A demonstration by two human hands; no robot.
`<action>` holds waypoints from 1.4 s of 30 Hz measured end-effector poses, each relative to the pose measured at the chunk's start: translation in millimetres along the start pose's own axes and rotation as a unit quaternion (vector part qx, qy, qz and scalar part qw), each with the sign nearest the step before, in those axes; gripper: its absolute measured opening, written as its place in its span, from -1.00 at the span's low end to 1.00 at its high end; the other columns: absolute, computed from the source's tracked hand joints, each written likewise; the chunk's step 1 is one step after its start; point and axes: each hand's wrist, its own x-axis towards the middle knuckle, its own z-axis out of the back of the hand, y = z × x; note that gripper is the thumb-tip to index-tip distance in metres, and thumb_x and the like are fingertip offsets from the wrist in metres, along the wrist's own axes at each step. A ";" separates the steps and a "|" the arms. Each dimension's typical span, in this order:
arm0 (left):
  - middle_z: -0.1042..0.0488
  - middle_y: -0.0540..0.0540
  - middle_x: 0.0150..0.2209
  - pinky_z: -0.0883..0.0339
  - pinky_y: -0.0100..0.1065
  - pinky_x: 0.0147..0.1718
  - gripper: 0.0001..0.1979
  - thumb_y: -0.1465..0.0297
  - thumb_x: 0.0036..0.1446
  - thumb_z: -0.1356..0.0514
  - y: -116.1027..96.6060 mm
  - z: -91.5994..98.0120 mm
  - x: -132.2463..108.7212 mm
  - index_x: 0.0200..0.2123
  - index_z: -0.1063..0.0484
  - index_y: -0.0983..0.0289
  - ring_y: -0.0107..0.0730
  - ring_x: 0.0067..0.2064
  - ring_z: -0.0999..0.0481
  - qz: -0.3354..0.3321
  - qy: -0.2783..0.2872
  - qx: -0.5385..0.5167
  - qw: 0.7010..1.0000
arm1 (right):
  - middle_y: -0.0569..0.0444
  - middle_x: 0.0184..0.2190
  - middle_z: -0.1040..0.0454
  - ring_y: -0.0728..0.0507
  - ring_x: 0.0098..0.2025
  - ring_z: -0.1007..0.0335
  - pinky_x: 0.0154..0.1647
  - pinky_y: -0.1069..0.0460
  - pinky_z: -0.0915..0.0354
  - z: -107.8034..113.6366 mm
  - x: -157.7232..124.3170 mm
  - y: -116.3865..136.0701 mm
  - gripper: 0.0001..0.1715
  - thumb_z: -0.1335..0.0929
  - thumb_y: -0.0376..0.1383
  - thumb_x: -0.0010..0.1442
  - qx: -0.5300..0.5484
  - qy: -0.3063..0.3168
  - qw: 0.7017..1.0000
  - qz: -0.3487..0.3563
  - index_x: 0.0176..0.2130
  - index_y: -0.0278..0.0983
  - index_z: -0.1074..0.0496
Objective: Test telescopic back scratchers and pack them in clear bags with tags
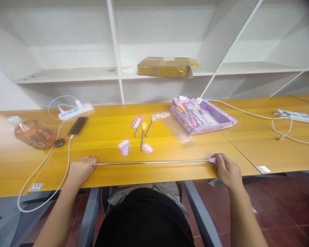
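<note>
A telescopic back scratcher (154,162) stretches out long and level above the front of the table. My left hand (82,168) is closed round its left end, where a bit of purple shows. At the other end my right hand (227,168) grips the light purple part, mostly covered by my fingers. Beyond the rod lie shorter back scratchers: a yellow one (144,126), a blue one (153,118) and a pink one (141,118). Several coloured handle pieces (136,122) lie beside them. Small printed cards (147,148) are near the yellow one.
A purple display box (228,122) holds several wrapped back scratchers at the back right. On the left are a drink bottle (34,135), a phone (78,126) on a cable, and a power strip (76,111). A cardboard box (164,67) sits on the shelf behind.
</note>
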 end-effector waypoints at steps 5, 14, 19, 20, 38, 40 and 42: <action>-0.73 0.13 -0.29 -0.41 -0.29 -0.32 -0.68 0.47 0.37 -0.06 4.1 -3.9 -4.6 -0.34 -0.59 0.20 -0.14 -0.20 -0.74 -0.035 -0.031 0.003 0.999 | -0.10 -0.35 -0.63 -0.27 -0.36 -0.50 -0.30 -0.07 -0.23 -3.6 -0.3 8.0 -0.31 -0.13 0.20 0.48 -0.033 -0.012 0.999 -0.015 -0.13 -0.19 -0.56; -0.71 0.09 -0.36 -0.35 -0.32 -0.36 -0.68 0.50 0.37 -0.10 1.5 -3.7 -6.3 -0.40 -0.56 0.19 -0.19 -0.26 -0.72 -0.050 -0.078 0.017 0.996 | -0.08 -0.42 -0.57 -0.33 -0.29 -0.52 -0.20 -0.11 -0.27 3.0 4.5 24.7 -0.31 -0.11 0.23 0.42 -0.001 0.003 0.999 -0.055 -0.17 -0.17 -0.53; -0.70 0.12 -0.37 -0.35 -0.33 -0.37 -0.69 0.50 0.35 -0.13 1.9 -3.8 -6.3 -0.41 -0.57 0.19 -0.17 -0.25 -0.72 -0.032 -0.073 -0.002 0.997 | -0.06 -0.50 -0.52 -0.30 -0.33 -0.49 -0.24 -0.10 -0.25 4.0 2.2 34.4 -0.21 -0.09 0.34 0.40 0.013 -0.007 0.998 -0.066 -0.35 -0.16 -0.46; -0.71 0.14 -0.35 -0.36 -0.33 -0.36 -0.69 0.49 0.36 -0.12 2.2 -3.6 -6.3 -0.41 -0.58 0.19 -0.16 -0.24 -0.73 -0.024 -0.063 -0.004 0.998 | -0.06 -0.51 -0.51 -0.30 -0.34 -0.48 -0.25 -0.10 -0.25 4.6 2.1 35.9 -0.18 -0.08 0.37 0.39 0.019 -0.010 0.997 -0.069 -0.38 -0.16 -0.44; -0.74 0.32 -0.17 -0.48 -0.15 -0.17 -0.67 0.46 0.37 -0.08 -113.9 72.3 52.1 -0.19 -0.69 0.23 0.09 -0.11 -0.76 0.060 0.194 -0.029 0.979 | -0.03 -0.52 -0.56 -0.20 -0.45 -0.50 -0.37 -0.02 -0.27 -14.2 -39.6 153.2 -0.31 -0.15 0.26 0.51 0.108 -0.043 0.993 0.036 -0.41 -0.13 -0.33; -0.74 0.35 -0.18 -0.50 -0.14 -0.16 -0.65 0.46 0.38 -0.06 -128.2 72.3 60.7 -0.16 -0.69 0.25 0.09 -0.12 -0.76 0.048 0.210 -0.047 0.975 | -0.04 -0.48 -0.61 -0.22 -0.41 -0.57 -0.35 -0.02 -0.32 -19.2 -47.8 168.7 -0.38 -0.19 0.21 0.52 0.129 -0.057 0.989 0.053 -0.36 -0.14 -0.36; -0.74 0.34 -0.18 -0.50 -0.15 -0.15 -0.64 0.44 0.40 -0.05 -142.2 69.3 68.6 -0.13 -0.69 0.25 0.07 -0.11 -0.76 0.032 0.232 -0.059 0.970 | -0.05 -0.45 -0.65 -0.23 -0.41 -0.60 -0.35 -0.02 -0.34 -21.9 -54.1 182.2 -0.47 -0.23 0.13 0.52 0.131 -0.058 0.986 0.080 -0.32 -0.14 -0.38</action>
